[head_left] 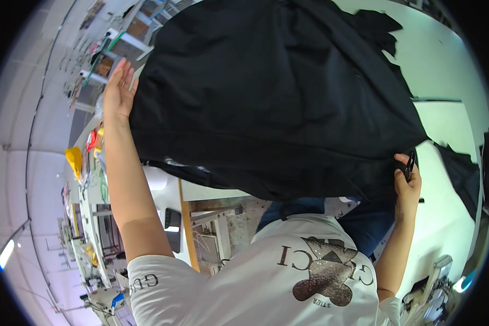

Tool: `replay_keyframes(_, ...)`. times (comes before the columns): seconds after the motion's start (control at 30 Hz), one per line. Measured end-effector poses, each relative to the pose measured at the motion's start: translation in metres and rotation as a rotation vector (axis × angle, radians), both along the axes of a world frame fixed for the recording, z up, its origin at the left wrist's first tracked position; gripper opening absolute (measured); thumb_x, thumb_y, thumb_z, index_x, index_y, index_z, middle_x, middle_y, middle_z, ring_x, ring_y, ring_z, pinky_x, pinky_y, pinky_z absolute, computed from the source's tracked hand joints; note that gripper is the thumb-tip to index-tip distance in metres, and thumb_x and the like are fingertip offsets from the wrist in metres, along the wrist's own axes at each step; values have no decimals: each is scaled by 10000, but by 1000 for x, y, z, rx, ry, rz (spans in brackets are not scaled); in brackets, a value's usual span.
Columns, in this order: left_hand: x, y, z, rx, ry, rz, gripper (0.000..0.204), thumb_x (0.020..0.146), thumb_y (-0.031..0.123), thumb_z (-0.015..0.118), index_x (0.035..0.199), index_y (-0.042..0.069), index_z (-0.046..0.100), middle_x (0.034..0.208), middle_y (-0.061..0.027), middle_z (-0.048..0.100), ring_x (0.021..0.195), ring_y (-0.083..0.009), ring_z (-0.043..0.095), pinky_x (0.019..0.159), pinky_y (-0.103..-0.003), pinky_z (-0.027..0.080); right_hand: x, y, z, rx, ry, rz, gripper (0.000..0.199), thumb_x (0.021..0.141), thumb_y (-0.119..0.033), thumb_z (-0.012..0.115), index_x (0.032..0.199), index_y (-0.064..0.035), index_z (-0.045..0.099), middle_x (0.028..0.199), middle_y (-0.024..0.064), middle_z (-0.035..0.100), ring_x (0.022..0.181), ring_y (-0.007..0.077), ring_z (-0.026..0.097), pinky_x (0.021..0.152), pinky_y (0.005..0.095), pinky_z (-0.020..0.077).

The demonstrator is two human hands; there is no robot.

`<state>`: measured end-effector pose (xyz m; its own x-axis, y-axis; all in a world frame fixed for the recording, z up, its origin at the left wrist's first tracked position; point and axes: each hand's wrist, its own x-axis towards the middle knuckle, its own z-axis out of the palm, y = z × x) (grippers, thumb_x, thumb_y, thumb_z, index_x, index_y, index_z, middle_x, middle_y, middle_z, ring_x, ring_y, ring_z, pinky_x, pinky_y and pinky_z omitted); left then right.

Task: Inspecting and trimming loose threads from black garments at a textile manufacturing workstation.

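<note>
A large black garment [266, 103] spreads in folds over the pale worktable before me, its near edge hanging above my legs. At its left edge, my left hand [118, 95] is open with the fingers stretched out and nothing seen in them; whether the palm touches the cloth I cannot tell. My right hand [409, 182] is closed at the garment's near right corner. Small black thread snips [411, 163] lie in its grip, their tips pointing away from me. Whether its fingers also pinch the cloth is unclear.
More black cloth pieces [462, 176] lie on the pale table [445, 233] at the right. Further left stand sewing machines [106, 304] and a bench with a yellow item [74, 162]. A wooden-edged machine table [186, 233] is by my left forearm.
</note>
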<state>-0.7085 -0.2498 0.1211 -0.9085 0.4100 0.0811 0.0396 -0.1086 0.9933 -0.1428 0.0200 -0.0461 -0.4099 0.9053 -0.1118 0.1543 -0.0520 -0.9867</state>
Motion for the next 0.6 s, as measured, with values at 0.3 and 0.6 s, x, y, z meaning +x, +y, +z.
replay_keyframes(0.3, 152, 225, -19, -52, 44, -716, 393, 910, 203, 575, 1245, 6, 521, 1235, -105, 563, 1116, -176, 541, 1010, -346, 401, 102, 22, -20, -56, 177, -297, 248, 904, -37, 493, 1134, 29, 559, 989, 75, 608, 494, 11, 338, 425, 151, 241)
replay_keyframes(0.6, 375, 411, -117, -295, 188, -1253, 259, 896, 143, 549, 1092, -11, 620, 1068, -76, 638, 967, -140, 601, 867, -262, 483, 130, 30, -40, -85, 294, -458, 324, 947, -237, 490, 1130, 10, 588, 789, 13, 612, 538, 28, 358, 484, 169, 283)
